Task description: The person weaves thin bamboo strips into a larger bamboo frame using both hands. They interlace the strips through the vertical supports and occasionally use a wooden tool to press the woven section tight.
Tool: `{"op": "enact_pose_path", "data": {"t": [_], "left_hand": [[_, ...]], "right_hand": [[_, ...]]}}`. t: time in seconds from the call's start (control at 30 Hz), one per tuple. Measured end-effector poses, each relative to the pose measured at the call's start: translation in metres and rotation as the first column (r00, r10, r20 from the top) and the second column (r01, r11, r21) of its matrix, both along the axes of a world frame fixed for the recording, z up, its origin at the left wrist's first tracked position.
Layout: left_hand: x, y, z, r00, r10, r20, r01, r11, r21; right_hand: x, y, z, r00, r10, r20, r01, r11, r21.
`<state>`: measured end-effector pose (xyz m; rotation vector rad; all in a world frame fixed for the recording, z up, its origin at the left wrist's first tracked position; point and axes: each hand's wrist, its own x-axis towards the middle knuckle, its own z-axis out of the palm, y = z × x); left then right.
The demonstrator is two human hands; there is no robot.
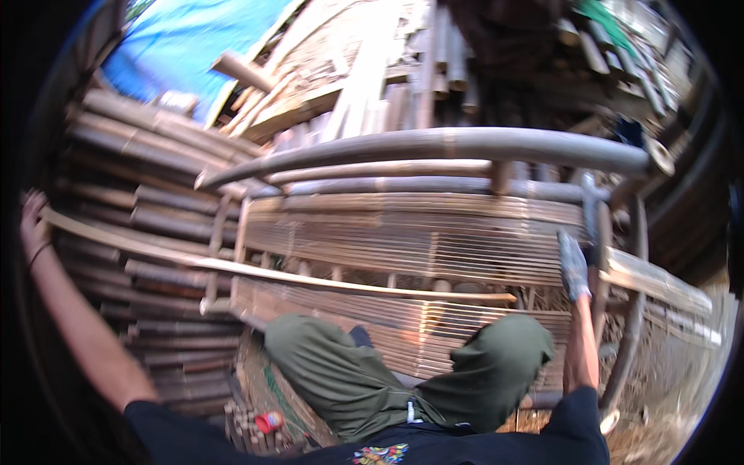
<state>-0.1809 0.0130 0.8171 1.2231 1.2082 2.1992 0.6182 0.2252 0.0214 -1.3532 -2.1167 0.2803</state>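
The left hand (35, 223) sat at the dark rim of the view, its fingers too blurred to separate, yet it looked closed around the end of a bamboo strip (279, 274). The gloved right hand (573, 271) was at the right edge of the slatted tabletop (333, 236); whether it gripped anything could not be told. Two knees in green trousers (496, 353) hid much of the near edge. There were two hands set wide apart, one glove, one strip and two slatted sections with a gap between them. Pale, long, narrow and slightly bowed, the strip ran in from beyond the left edge and along that gap, its free tip short of the right edge. Whether it touched the slats was unclear. A thick bamboo rail (449, 143) spanned the far edge.
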Motion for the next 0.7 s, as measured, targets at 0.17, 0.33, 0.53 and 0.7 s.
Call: {"op": "enact_pose_path", "data": {"t": [0.17,0.33,0.53,0.7], "left_hand": [[-0.065,-0.022,-0.215,0.916,0.231,0.328,-0.188,0.970,-0.156],[-0.067,-0.027,-0.389,0.669,0.482,0.565,-0.370,0.876,-0.309],[-0.069,-0.088,-0.573,0.663,0.455,0.595,-0.047,0.818,-0.574],[0.014,-0.041,-0.692,0.748,0.520,0.413,0.080,0.546,-0.834]], "right_hand": [[-0.105,-0.134,0.180,0.833,0.212,-0.512,-0.534,0.550,-0.642],[-0.030,-0.162,0.138,0.932,0.287,-0.221,-0.361,0.769,-0.528],[0.014,-0.168,0.189,0.941,-0.109,0.320,0.225,0.908,-0.353],[0.095,-0.186,0.150,0.766,-0.298,0.569,0.354,0.935,0.013]]}}
